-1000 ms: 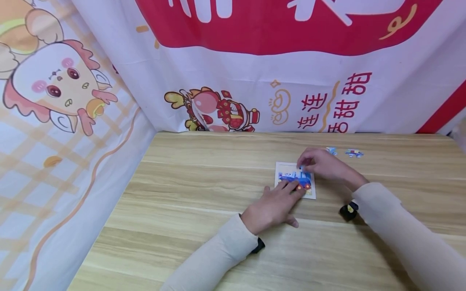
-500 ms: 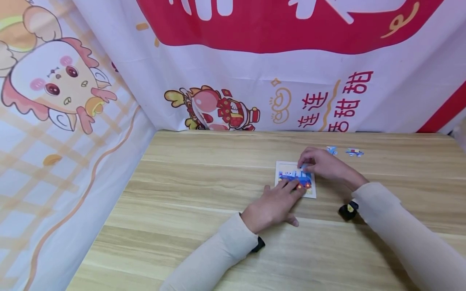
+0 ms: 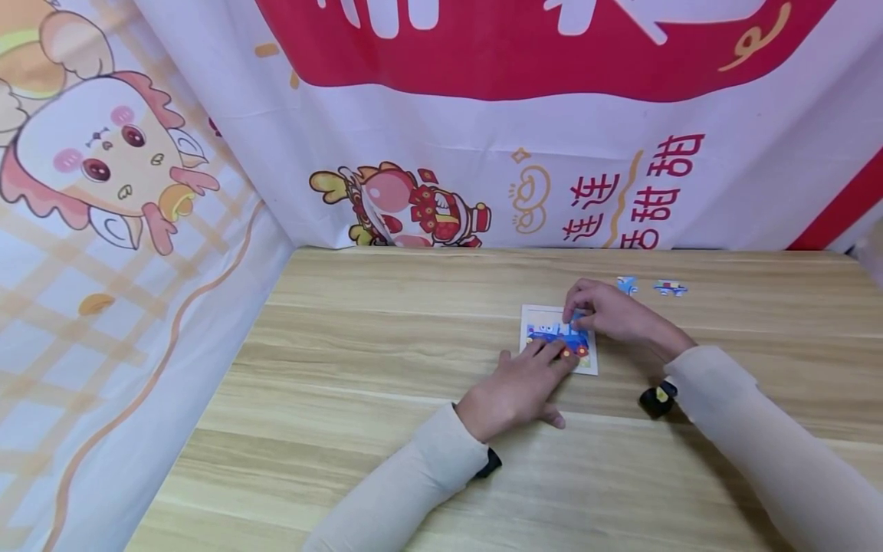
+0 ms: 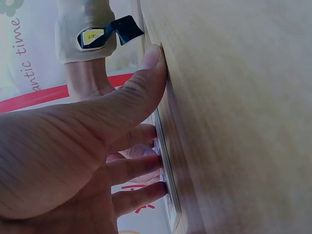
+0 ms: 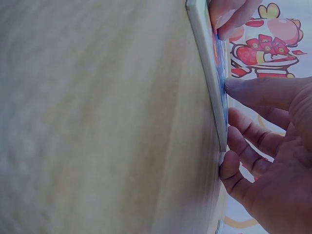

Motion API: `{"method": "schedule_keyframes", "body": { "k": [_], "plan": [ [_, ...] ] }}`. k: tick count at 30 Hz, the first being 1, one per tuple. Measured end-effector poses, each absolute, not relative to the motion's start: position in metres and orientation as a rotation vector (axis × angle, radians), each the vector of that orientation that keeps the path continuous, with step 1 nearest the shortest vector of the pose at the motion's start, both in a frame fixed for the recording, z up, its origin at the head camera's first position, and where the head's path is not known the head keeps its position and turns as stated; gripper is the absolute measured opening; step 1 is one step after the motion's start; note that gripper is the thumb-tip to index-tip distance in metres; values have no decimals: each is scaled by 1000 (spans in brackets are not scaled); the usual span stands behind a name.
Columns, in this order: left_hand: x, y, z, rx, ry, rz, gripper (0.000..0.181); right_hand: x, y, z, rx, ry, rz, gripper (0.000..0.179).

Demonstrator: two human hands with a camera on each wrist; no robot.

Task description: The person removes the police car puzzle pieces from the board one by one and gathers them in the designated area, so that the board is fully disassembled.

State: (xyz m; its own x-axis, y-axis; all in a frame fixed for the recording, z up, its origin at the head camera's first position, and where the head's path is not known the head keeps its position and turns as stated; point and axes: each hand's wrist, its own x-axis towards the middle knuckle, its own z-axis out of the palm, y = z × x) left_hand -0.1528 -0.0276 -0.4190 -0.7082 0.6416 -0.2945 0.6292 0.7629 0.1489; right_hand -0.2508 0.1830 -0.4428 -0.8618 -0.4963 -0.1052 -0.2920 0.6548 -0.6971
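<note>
A small jigsaw puzzle (image 3: 541, 316) in a white frame, with a blue vehicle picture, lies flat on the wooden table. My left hand (image 3: 519, 387) rests its outstretched fingers on the puzzle's lower part, thumb apart on the table. At the upper right of the frame, my right hand (image 3: 610, 310) pinches a blue puzzle piece (image 3: 582, 322) between thumb and fingers, at the picture's surface. Its fingers partly hide that piece. In the right wrist view the thumb (image 5: 243, 91) touches the picture, while other fingers curl by the frame's edge (image 5: 207, 73).
Two loose puzzle pieces, one blue (image 3: 626, 285) and one multicoloured (image 3: 670, 287), lie beyond the right hand near the table's back edge. A printed cloth (image 3: 441, 130) hangs behind the wooden table (image 3: 359, 330), and another hangs along its left side.
The blue piece at the right fingertips has turned or shifted slightly over the upper right of the puzzle. The left hand has stayed in place on the puzzle.
</note>
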Motion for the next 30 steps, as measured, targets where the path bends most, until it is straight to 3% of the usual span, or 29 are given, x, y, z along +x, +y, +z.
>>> {"method": "schedule_keyframes", "body": {
  "k": [30],
  "plan": [
    [-155,-28,-420,969,2615,69,93,-252,182,-443,-620,2574,-995,15]
  ]
}}
